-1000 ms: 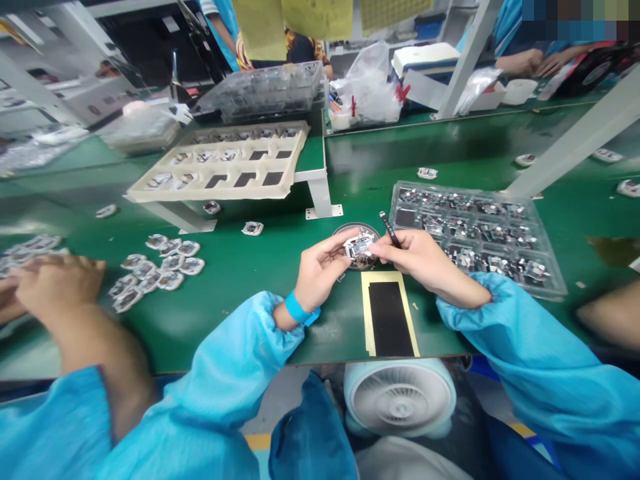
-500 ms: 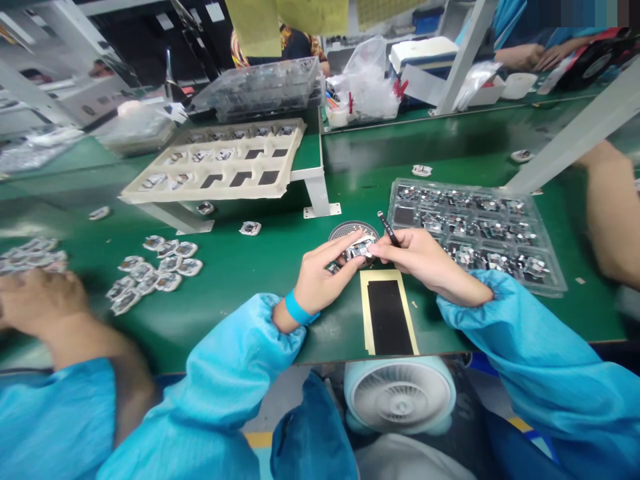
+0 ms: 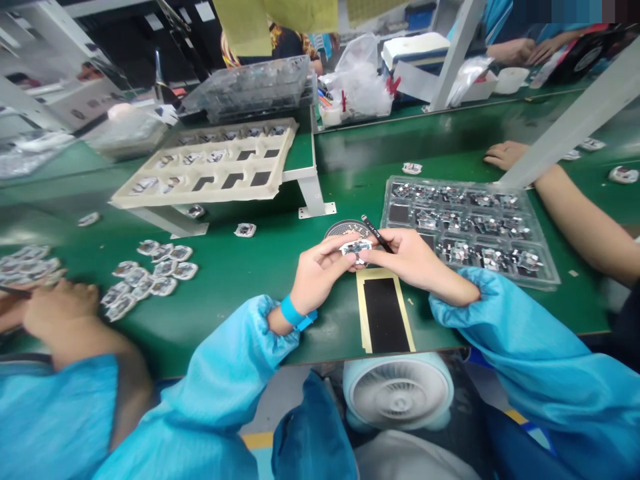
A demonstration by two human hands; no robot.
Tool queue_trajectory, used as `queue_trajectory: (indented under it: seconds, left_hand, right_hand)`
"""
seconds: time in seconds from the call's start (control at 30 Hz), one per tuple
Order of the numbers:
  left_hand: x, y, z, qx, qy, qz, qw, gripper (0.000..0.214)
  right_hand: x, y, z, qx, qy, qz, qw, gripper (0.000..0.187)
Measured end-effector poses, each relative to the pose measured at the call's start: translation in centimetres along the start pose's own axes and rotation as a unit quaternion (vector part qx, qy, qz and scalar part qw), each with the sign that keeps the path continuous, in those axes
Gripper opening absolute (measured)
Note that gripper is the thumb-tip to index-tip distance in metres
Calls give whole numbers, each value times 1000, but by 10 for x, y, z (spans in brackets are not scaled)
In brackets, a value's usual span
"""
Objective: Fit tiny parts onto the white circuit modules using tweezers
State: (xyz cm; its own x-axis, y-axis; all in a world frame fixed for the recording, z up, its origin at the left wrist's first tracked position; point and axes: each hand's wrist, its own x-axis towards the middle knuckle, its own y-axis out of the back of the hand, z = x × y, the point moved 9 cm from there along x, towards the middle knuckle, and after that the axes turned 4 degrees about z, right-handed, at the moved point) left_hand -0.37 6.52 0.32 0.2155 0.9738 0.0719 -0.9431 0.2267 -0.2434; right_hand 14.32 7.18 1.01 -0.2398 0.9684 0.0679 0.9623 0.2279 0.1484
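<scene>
My left hand [image 3: 320,272] pinches a small white-cased electronic part [image 3: 357,247] between thumb and fingers, its circuit side showing. In my right hand [image 3: 414,259] are slim black tweezers [image 3: 376,233] with white lettering, back end pointing up and left; their tips are hidden. The right fingertips touch the part's right edge. Just behind the hands lies a round dish [image 3: 345,227] of tiny pieces, partly covered by them. Below the part, a black rectangular pad [image 3: 386,313] rests on yellow paper [image 3: 364,327].
A clear tray [image 3: 547,270] of electronic assemblies sits right. A beige tray [image 3: 200,193] stands on a raised shelf at left. Several white-cased parts [image 3: 143,283] lie left. Co-workers' arms [image 3: 590,213] reach in from both sides. A slanted post [image 3: 560,133] crosses at right.
The right hand has shifted slightly and the tweezers now stand farther left, over the dish. The part is tilted more toward me. A co-worker's hand at right has reached farther over the table.
</scene>
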Motion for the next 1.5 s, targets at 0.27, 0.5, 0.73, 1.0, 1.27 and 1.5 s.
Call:
queue_trajectory:
  seconds: [0.27, 0.5, 0.73, 1.0, 1.27, 1.5]
  left_hand:
    - [1, 3, -3, 107, -21, 20, 994, 35]
    - [-5, 2, -2, 65, -4, 60, 996, 36]
    - [-3, 7, 0, 116, -23, 85, 989, 32]
    - [-2, 8, -11, 140, 3, 48, 989, 24]
    - [-4, 6, -11, 185, -13, 43, 982, 20]
    - [-7, 4, 10, 318, -113, 52, 940, 17]
  right_hand:
    - [0, 5, -6, -37, 21, 27, 999, 23]
    - [-5, -5, -16, 17, 37, 29, 999, 22]
    - [0, 2, -15, -134, 68, 26, 988, 29]
    - [-11, 10, -49, -221, 247, 97, 939, 11]
    - [-9, 16, -41, -254, 206, 131, 936, 3]
    - [-3, 31, -38, -228, 151, 130, 953, 13]
